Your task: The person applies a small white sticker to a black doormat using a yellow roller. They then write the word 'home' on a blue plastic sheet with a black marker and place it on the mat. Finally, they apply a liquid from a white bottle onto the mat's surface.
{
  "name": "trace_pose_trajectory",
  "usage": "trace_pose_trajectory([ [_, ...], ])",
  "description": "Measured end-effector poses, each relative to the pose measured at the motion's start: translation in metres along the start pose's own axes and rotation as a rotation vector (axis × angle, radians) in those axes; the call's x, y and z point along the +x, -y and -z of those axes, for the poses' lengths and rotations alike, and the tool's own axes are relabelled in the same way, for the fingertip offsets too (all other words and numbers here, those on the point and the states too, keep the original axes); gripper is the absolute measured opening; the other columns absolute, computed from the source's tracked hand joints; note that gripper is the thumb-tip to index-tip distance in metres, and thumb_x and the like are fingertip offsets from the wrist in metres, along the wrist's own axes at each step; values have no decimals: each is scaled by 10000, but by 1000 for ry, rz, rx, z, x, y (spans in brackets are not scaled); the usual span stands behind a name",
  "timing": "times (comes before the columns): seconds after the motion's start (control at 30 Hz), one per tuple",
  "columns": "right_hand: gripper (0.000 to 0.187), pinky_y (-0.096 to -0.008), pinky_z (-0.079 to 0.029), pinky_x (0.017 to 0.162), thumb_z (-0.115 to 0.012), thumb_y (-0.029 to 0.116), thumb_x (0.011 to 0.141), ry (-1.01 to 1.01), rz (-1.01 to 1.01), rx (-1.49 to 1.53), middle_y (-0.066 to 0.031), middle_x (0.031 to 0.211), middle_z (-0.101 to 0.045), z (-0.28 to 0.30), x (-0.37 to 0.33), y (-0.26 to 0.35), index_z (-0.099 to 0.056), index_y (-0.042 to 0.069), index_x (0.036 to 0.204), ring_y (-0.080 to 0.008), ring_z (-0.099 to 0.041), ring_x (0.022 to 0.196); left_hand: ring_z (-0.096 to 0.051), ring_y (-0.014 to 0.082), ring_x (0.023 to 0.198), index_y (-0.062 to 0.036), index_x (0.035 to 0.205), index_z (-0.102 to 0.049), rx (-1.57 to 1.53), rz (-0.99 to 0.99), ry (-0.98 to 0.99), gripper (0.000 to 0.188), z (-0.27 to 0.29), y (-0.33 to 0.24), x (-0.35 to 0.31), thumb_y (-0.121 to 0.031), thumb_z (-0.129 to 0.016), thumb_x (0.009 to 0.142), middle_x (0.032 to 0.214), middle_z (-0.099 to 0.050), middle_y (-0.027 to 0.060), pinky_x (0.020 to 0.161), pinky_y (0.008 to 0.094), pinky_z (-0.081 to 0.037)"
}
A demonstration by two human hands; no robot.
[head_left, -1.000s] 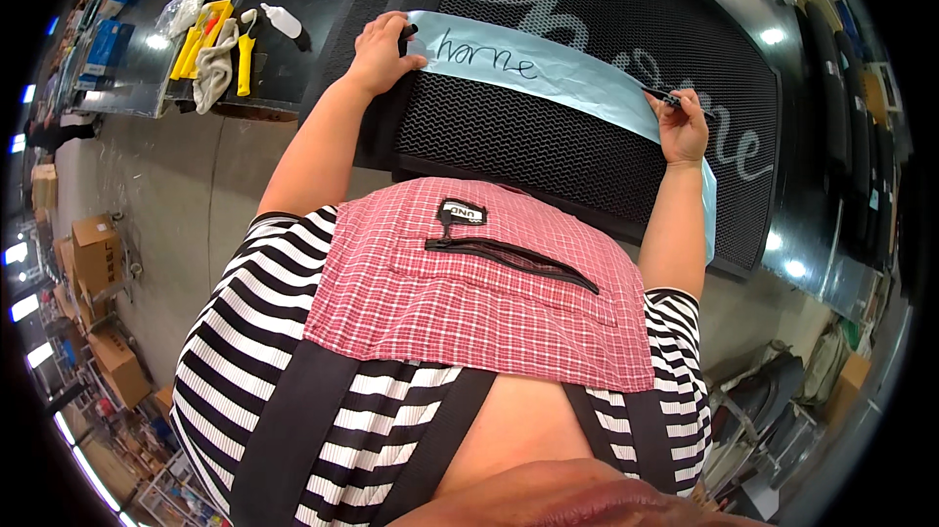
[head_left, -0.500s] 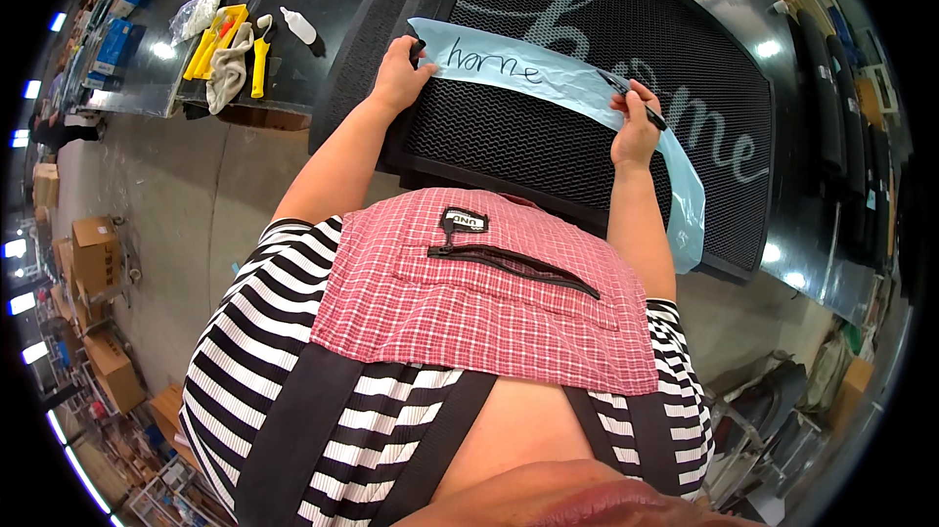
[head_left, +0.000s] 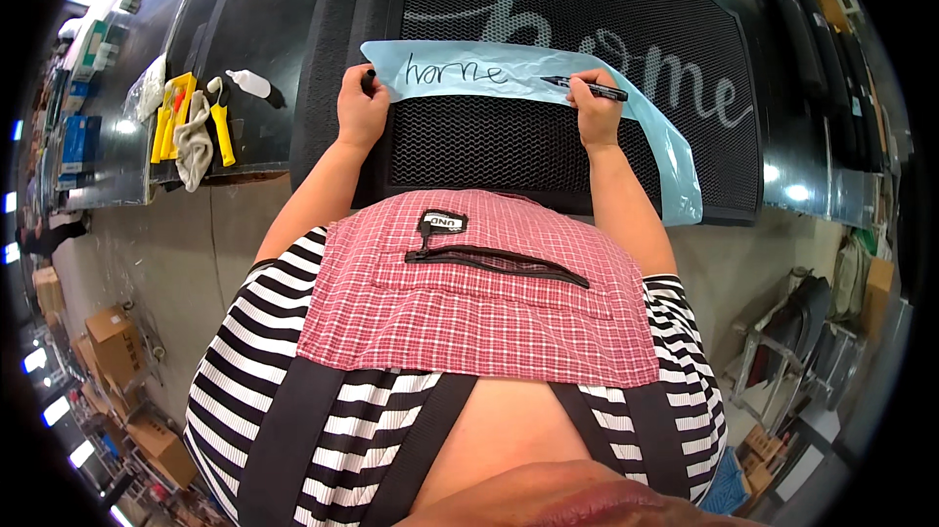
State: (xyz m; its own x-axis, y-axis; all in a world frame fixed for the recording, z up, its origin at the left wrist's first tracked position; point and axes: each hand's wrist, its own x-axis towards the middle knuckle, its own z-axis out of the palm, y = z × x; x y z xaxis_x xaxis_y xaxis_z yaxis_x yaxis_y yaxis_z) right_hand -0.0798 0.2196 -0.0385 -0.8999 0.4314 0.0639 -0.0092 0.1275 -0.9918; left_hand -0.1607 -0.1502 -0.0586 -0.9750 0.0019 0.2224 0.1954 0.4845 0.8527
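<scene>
A long strip of pale blue film [head_left: 460, 68] lies across a black mesh-textured mat [head_left: 489, 141], with black handwriting on its left part. My right hand [head_left: 597, 111] is closed around a black marker [head_left: 608, 92]. The marker's tip points left over the strip, just right of the handwriting; whether it touches the film I cannot tell. At the strip's left end is my left hand [head_left: 362, 109], its fingers pinching a small black piece that looks like the marker's cap [head_left: 368, 80]. Larger pale cursive lettering [head_left: 675, 77] runs over the mat behind the strip.
Left on the dark table [head_left: 259, 28] lie yellow-handled tools [head_left: 223, 134], a grey glove [head_left: 195, 141], a white squeeze bottle [head_left: 249, 83] and clear plastic [head_left: 149, 87]. Dark mats [head_left: 817, 48] stand stacked at the right. Cardboard boxes [head_left: 115, 341] sit on the floor at left.
The whole view has shifted and turned slightly. My right hand has brought the marker a little closer to the handwriting and tilted it flatter. My left hand stays at the strip's left end.
</scene>
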Motion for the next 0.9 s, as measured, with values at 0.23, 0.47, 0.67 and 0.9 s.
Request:
trace_pose_trajectory([
  [0.23,197,-261,-544,660,-675,112,907,-6,17,-83,-114,896,-711,-5,0,15,-664,-17,1057,-141,-670,763,-543,88,816,-50,869,-493,-365,176,55,186,11,-4,13,-13,-673,840,936,-608,24,786,245,-446],
  [0.47,156,-285,-505,652,-710,146,850,-68,94,-169,-45,757,-672,-8,-8,23,-687,14,930,-118,-611,658,-504,56,701,-47,855,-520,-367,157,13,173,13,-11,10,-47,-690,829,817,-580,-18,674,224,-439],
  [0.67,96,-327,-510,708,-685,104,821,140,306,-306,-74,727,-642,11,-13,13,-651,16,805,-167,-593,638,-504,52,745,-57,844,-497,-382,194,17,199,16,-10,7,-20,-693,835,900,-606,-1,711,215,-425],
  [0.9,94,-294,-486,654,-679,109,827,7,160,-189,-73,751,-647,-2,-16,22,-661,17,820,-163,-598,656,-502,53,742,-54,840,-511,-314,183,13,183,19,-16,7,-25,-692,836,885,-601,-8,707,218,-426],
])
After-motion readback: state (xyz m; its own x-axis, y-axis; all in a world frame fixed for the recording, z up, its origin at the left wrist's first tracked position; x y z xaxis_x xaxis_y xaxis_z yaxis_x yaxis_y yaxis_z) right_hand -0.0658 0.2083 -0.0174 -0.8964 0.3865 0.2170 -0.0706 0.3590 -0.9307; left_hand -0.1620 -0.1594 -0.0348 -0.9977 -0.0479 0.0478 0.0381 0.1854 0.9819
